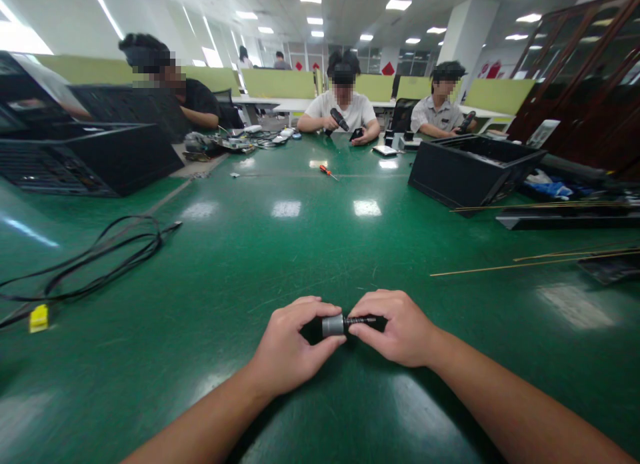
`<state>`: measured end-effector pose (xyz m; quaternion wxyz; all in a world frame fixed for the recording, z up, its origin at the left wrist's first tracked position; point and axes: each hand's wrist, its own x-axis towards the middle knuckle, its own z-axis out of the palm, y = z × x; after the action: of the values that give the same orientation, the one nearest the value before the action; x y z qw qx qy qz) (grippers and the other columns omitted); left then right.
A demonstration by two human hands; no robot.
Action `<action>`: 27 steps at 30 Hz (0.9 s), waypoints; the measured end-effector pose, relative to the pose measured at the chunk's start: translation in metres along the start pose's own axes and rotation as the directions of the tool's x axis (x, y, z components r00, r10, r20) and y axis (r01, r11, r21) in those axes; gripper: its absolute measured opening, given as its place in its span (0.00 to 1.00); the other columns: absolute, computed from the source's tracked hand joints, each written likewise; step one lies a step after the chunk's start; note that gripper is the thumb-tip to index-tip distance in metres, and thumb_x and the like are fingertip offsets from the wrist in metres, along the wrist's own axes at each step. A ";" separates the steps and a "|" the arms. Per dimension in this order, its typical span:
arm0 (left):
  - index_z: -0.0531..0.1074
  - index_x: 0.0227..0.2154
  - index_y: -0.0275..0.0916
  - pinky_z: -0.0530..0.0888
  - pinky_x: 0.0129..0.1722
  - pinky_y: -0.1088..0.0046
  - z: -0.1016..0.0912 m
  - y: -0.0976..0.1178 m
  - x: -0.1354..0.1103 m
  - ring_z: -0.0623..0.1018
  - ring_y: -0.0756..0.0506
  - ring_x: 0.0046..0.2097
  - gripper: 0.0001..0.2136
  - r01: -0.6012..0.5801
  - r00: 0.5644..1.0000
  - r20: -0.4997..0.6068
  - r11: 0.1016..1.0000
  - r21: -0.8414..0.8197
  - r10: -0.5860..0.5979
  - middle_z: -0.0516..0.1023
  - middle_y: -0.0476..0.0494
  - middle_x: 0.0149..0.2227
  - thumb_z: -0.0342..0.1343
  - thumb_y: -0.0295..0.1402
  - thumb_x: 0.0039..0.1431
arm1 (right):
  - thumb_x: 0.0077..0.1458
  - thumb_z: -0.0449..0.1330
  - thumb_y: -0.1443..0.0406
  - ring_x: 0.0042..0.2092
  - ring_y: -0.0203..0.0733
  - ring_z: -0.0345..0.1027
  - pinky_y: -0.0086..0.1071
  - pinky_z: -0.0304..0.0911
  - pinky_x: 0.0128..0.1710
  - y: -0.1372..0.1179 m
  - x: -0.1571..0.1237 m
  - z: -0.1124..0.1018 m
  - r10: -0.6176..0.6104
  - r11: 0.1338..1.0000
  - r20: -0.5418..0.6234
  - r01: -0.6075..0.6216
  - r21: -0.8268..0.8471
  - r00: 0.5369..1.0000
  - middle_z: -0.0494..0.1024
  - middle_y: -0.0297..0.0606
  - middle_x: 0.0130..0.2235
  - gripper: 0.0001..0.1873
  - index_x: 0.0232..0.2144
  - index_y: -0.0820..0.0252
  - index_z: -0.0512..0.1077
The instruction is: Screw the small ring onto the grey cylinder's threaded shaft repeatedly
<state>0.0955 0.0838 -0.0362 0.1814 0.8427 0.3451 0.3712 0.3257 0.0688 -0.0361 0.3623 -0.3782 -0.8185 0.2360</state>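
Close to me over the green table, my left hand (pixel 295 341) grips a short grey metal cylinder (pixel 333 326) between thumb and fingers. A thin dark shaft with a coil around it (pixel 356 321) sticks out of the cylinder's right end, its tip silvery; the piece resembles a hole saw with its drill bit. My right hand (pixel 400 327) pinches this coiled shaft between thumb and forefinger, near the cylinder. Both hands are closed, their fingertips a short gap apart. The cylinder lies sideways, roughly level.
Black cables (pixel 115 247) and a yellow tag (pixel 39 319) lie left. An orange screwdriver (pixel 326 171) lies farther back. Black computer cases (pixel 470 174) stand at both sides. Thin rods (pixel 500 269) reach in from the right. Three people sit across the table, two holding power drills (pixel 339 119).
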 end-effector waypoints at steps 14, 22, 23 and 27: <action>0.78 0.41 0.44 0.78 0.51 0.55 -0.001 0.000 0.001 0.83 0.41 0.41 0.13 -0.010 1.000 0.001 1.000 0.015 0.010 0.85 0.49 0.38 0.68 0.33 0.51 | 0.58 0.64 0.65 0.35 0.40 0.74 0.33 0.64 0.39 -0.001 0.001 0.000 0.012 0.999 0.008 -0.011 -0.032 1.000 0.81 0.36 0.33 0.04 0.35 0.58 0.78; 0.78 0.40 0.44 0.78 0.51 0.56 -0.002 0.001 0.002 0.83 0.41 0.41 0.13 -0.010 1.000 -0.007 1.000 0.016 0.011 0.85 0.48 0.37 0.68 0.33 0.51 | 0.58 0.63 0.65 0.35 0.40 0.74 0.33 0.64 0.39 -0.002 0.000 -0.001 -0.002 0.999 -0.005 0.002 -0.041 1.000 0.81 0.35 0.34 0.04 0.35 0.58 0.78; 0.78 0.40 0.43 0.78 0.52 0.56 -0.002 0.001 0.002 0.83 0.41 0.41 0.13 -0.011 1.000 -0.008 1.000 0.017 0.011 0.85 0.48 0.37 0.68 0.33 0.51 | 0.58 0.63 0.65 0.35 0.40 0.74 0.33 0.64 0.39 -0.003 0.000 -0.001 -0.003 0.999 -0.007 0.002 -0.046 1.000 0.81 0.35 0.34 0.04 0.35 0.58 0.78; 0.78 0.40 0.43 0.78 0.52 0.56 -0.002 0.001 0.002 0.83 0.41 0.41 0.13 -0.009 1.000 -0.007 1.000 0.015 0.009 0.85 0.47 0.37 0.68 0.32 0.51 | 0.58 0.63 0.65 0.35 0.41 0.74 0.34 0.65 0.39 -0.002 0.000 -0.001 0.000 0.999 -0.008 0.000 -0.055 1.000 0.81 0.36 0.34 0.04 0.36 0.58 0.78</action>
<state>0.0954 0.0848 -0.0337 0.1720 0.8445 0.3446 0.3721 0.3253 0.0676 -0.0339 0.3552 -0.3888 -0.8233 0.2120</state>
